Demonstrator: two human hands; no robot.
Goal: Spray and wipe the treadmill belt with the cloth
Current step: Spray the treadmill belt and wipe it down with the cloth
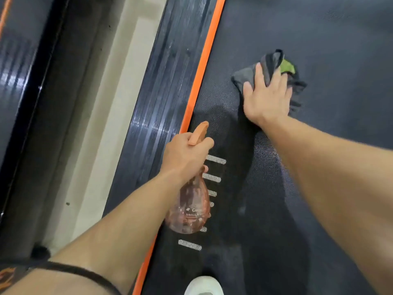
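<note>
One left hand (pixel 187 154) is wrapped tight round one see-through orange spray bottle (pixel 191 207); its writing is too blurry. One right hand (pixel 266 99) presses flat on one grey cloth (pixel 247 76) on the dark treadmill belt (pixel 319 50), past the bottle.

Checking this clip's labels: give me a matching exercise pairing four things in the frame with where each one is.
Things:
1. spray bottle
2. cloth
3. orange strip
4. white shoe

Places:
A. bottom edge of the view, on the treadmill belt
B. flat on the belt under the right hand
C. held in the left hand
D. between the belt and the ribbed side rail

Pairs: 1-C, 2-B, 3-D, 4-A
</note>
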